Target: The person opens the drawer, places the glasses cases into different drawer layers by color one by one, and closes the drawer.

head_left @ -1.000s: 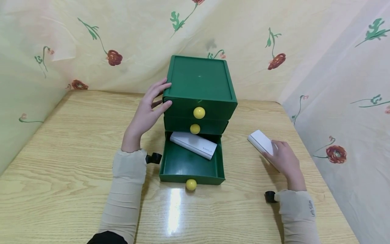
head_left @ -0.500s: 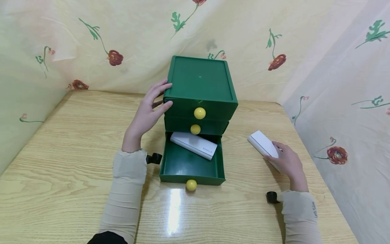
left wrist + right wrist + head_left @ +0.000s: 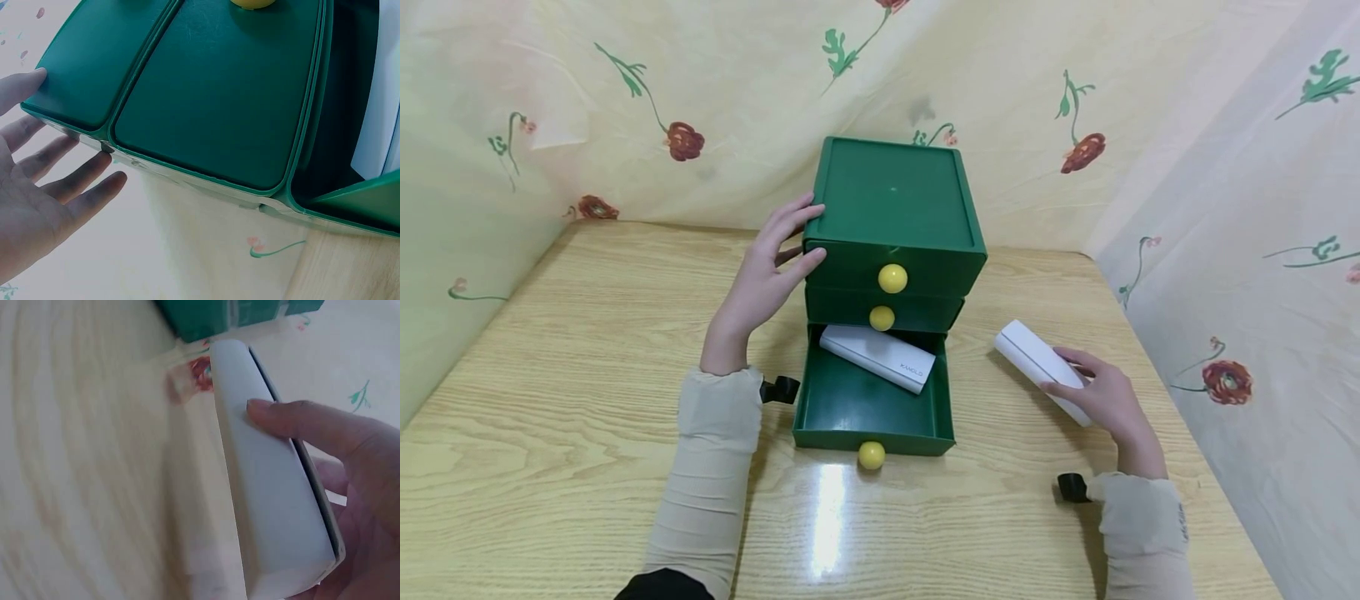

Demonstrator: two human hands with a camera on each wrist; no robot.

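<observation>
My right hand (image 3: 1108, 396) grips a white glasses case (image 3: 1033, 360) over the table, right of the drawer unit. In the right wrist view the thumb lies across the case's (image 3: 265, 481) long face, with the other fingers partly hidden behind it. My left hand (image 3: 756, 279) touches the left side of the green drawer unit (image 3: 891, 196), its fingers spread and straight and its thumb at the front edge. The bottom drawer (image 3: 865, 408) is pulled out. A second white glasses case (image 3: 880, 357) lies slantwise at its back, partly under the drawer above.
Yellow round knobs (image 3: 892, 278) sit on the drawer fronts; the upper two drawers (image 3: 850, 308) are closed. The wooden table (image 3: 587, 375) meets a flower-patterned cloth (image 3: 737, 100) behind and at both sides. Each wrist wears a small black camera (image 3: 780, 389).
My right hand has raised the glasses case slightly and tilted it, so more of its long face shows and its far end is further left. The left hand stays in place.
</observation>
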